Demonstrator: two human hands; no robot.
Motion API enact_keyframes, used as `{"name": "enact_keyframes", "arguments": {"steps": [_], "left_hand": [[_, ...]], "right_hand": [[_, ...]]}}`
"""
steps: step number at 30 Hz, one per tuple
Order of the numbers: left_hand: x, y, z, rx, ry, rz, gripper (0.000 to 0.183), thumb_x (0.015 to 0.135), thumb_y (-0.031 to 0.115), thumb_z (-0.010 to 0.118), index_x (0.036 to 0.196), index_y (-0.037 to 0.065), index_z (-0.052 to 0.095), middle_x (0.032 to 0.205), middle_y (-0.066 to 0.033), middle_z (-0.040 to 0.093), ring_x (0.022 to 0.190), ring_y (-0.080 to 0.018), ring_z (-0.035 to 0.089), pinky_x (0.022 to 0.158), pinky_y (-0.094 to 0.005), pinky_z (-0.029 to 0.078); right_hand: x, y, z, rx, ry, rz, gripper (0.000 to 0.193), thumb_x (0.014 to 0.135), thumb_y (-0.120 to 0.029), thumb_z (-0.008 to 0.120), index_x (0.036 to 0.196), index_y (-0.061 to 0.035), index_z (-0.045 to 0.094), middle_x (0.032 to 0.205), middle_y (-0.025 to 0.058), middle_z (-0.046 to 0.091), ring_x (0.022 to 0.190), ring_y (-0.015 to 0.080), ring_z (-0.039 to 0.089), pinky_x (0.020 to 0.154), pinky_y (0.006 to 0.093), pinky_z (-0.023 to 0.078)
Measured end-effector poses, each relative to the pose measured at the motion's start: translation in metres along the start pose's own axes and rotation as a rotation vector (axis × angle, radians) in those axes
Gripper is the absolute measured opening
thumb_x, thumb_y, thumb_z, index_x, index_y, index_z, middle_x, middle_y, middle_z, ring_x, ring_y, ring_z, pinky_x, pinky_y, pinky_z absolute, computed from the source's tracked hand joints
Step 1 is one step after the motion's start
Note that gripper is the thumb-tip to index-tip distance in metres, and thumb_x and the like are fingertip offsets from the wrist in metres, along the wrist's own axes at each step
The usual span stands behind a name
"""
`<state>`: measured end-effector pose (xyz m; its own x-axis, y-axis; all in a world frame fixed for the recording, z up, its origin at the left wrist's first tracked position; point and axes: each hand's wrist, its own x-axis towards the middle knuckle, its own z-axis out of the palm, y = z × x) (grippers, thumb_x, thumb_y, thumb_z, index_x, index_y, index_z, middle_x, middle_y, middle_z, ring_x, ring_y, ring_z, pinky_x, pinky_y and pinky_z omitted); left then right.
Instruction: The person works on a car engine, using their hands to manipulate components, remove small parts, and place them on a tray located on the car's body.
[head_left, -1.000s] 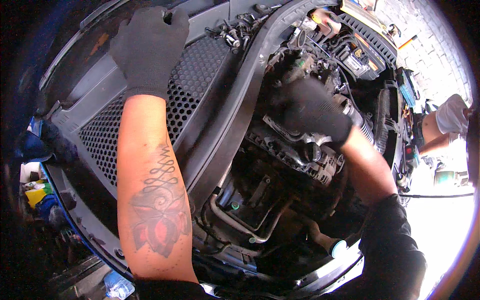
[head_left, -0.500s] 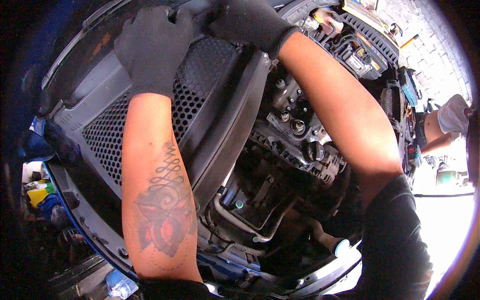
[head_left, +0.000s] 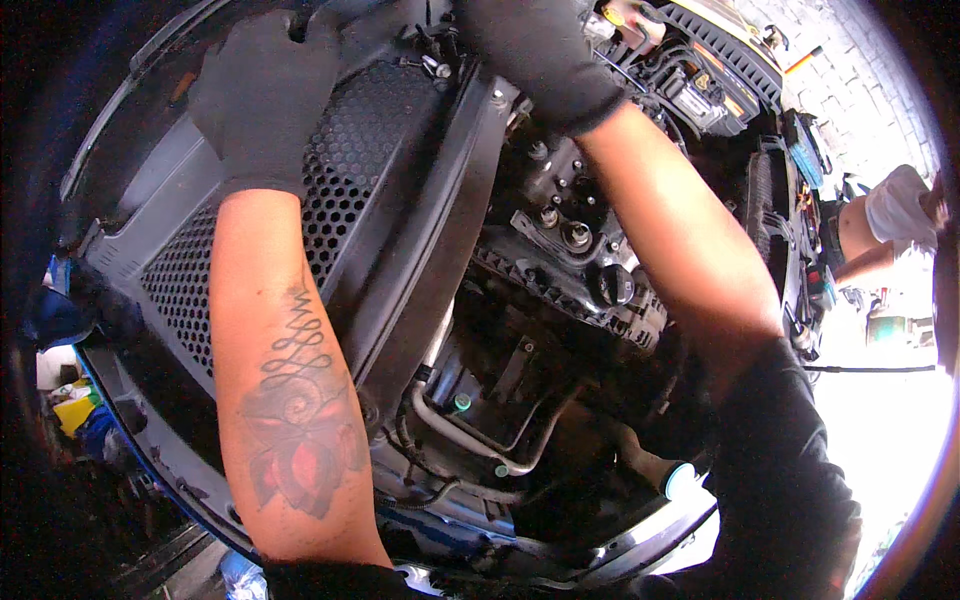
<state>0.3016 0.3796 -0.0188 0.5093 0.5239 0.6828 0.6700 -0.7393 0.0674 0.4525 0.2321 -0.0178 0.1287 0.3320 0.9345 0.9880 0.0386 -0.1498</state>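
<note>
Bolts (head_left: 436, 67) lay near twelve o'clock on the cowl (head_left: 375, 118), between left hand (head_left: 262, 95) and right hand (head_left: 540, 65); whether either's fingers gripped anything, I couldn't tell. The right forearm (head_left: 685, 205) partly hid the engine (head_left: 560, 175) toward one o'clock.

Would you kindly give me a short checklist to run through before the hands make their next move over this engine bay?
1. Both hands covered: ok; left hand and right hand wear black gloves.
2. Mesh panel free of loose metal parts: not ok; some lie at its far end, beside the right hand.
3. Right hand's grip known: cannot tell; its fingertips are out of sight.
4. Left hand empty: cannot tell; its back hides the palm.
5. Round black cap present on engine: ok.
6. Other person apart from both hands: ok, over at the right edge.
</note>
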Motion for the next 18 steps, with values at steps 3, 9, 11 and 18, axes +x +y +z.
{"name": "enact_keyframes", "arguments": {"steps": [3,9,11,18], "left_hand": [[0.000,-0.011,0.003,0.090,-0.021,-0.014,0.060,0.089,0.062,0.051,0.119,0.012,0.068,0.121,-0.0183,0.065,0.111,-0.0375,0.062,0.092,-0.0475,0.049],[-0.016,0.010,-0.011,-0.020,0.248,0.015,0.036,0.082,0.039,0.065,0.086,0.003,0.071,0.092,-0.0207,0.068,0.091,-0.0387,0.064,0.083,-0.0481,0.050],[-0.014,0.013,-0.007,-0.030,0.325,0.065,0.036,0.083,0.039,0.065,0.085,0.004,0.071,0.093,-0.0216,0.068,0.092,-0.0393,0.064,0.083,-0.0481,0.049],[0.008,-0.021,0.014,0.077,-0.010,0.055,0.065,0.088,0.065,0.049,0.124,0.013,0.065,0.125,-0.0186,0.063,0.116,-0.0371,0.060,0.096,-0.0474,0.048]], "right_hand": [[-0.003,-0.026,-0.054,0.690,0.055,0.629,0.031,0.094,-0.035,0.064,0.109,-0.0077,0.065,0.125,0.0193,0.060,0.113,0.0285,0.059,0.089,0.0341,0.047],[-0.114,-0.008,-0.141,-0.489,-0.676,-0.044,0.030,0.084,-0.004,0.054,0.110,-0.0077,0.069,0.111,0.0139,0.066,0.098,0.0329,0.065,0.089,0.0387,0.052],[-0.144,-0.004,-0.128,0.108,-0.843,0.458,0.029,0.084,-0.004,0.055,0.110,-0.0057,0.068,0.109,0.0163,0.067,0.101,0.0336,0.065,0.091,0.0391,0.051],[-0.189,0.006,0.012,0.185,-1.228,0.274,0.018,0.091,-0.007,0.061,0.105,0.0011,0.067,0.110,0.0106,0.068,0.100,0.0229,0.064,0.091,0.0380,0.051]]}}
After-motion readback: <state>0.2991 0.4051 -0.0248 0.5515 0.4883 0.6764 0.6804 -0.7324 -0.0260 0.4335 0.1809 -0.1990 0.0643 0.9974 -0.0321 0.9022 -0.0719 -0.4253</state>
